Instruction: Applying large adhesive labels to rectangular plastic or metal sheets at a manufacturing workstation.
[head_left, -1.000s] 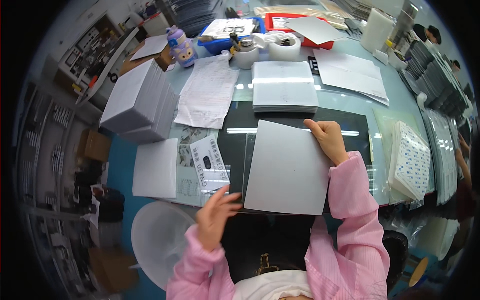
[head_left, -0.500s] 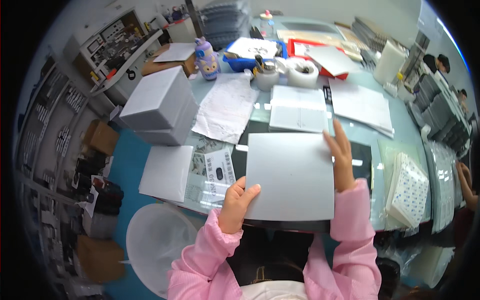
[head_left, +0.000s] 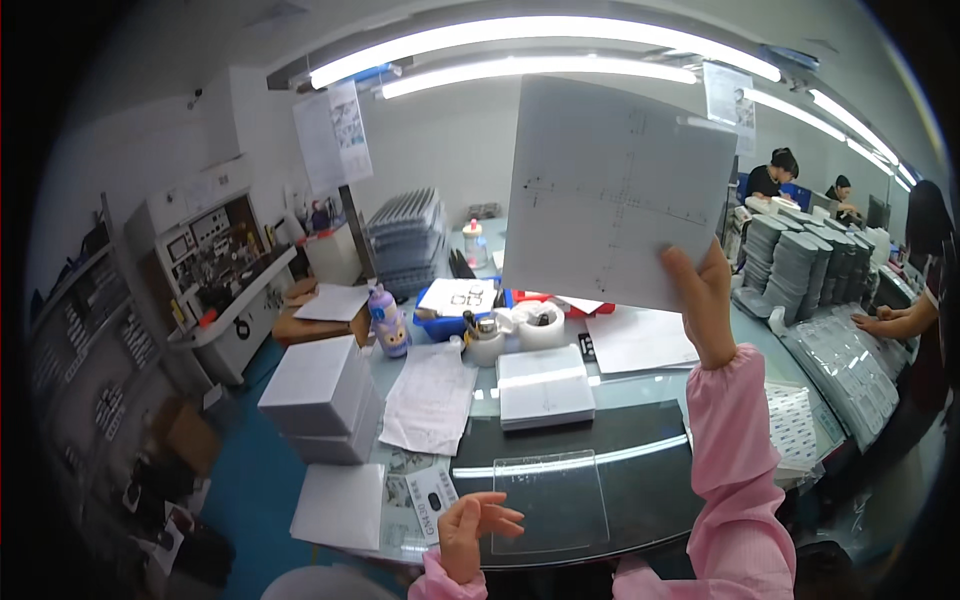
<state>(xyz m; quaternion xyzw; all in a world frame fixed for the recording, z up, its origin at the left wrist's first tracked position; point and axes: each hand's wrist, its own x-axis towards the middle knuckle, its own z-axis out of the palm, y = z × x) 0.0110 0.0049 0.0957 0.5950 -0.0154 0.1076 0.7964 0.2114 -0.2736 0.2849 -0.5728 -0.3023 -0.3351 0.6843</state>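
Raised high toward the ceiling lights is a square pale grey sheet with faint lines and rows of dark dots. My right hand grips its lower right corner, thumb on the near face and the other fingers behind. Low in front, my left hand is empty, its fingers loosely stretched toward the right. It hovers by the left edge of a clear square plate on a black mat. Behind the mat is a stack of similar pale sheets.
Tall white stacks and a low white stack line the table's left side. A crumpled paper, a purple bottle, tape rolls and a blue basket stand farther back. Another person's hands work at the right over plastic-wrapped sheets.
The sheet has gone from low over the table to high up in my right hand. My left hand has let go of it. The view has tilted up, and the clear plate now shows.
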